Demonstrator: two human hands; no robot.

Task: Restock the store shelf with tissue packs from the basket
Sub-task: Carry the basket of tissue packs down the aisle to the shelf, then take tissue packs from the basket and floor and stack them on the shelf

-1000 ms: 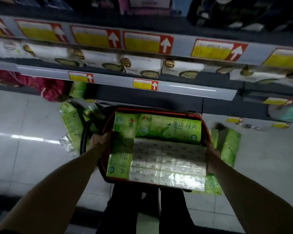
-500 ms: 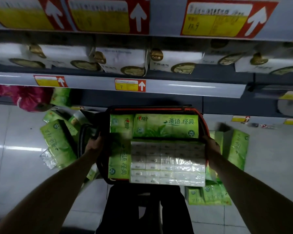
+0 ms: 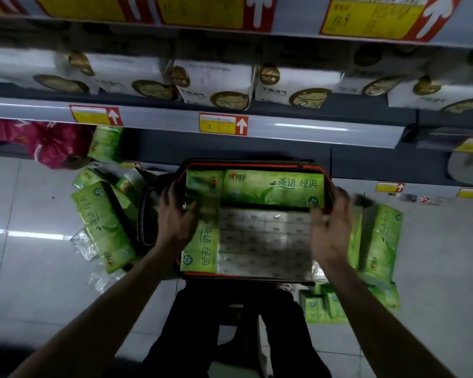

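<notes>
Grey floor tiles [image 3: 38, 203] run under the store shelf [image 3: 311, 128], and the basket [image 3: 254, 163] sits at its foot, straight ahead of your legs. Half a second ago your hands were at the outer sides of the basket; now both have come inward over its load. Your left hand [image 3: 175, 216] lies with its fingers spread on the side pack [image 3: 202, 244], the green one along the basket's left wall. Your right hand [image 3: 331, 222] is blurred but looks flat and relaxed, its fingertips at the right end of the long pack [image 3: 273, 188], which lies across the basket's far side; neither hand grips anything. Counted, the basket shows three green packs, the third being the corner pack [image 3: 202, 184] in its far left corner, plus one clear-wrapped block [image 3: 265, 241] of small white packs between your hands. Left of the basket a loose heap of floor packs [image 3: 101, 225] lies too jumbled to count; right of it stand two upright packs [image 3: 380, 241], and two small packs [image 3: 325, 306] sit at its near right. Beyond the basket at least six white packs [image 3: 216, 83] line the shelf.
</notes>
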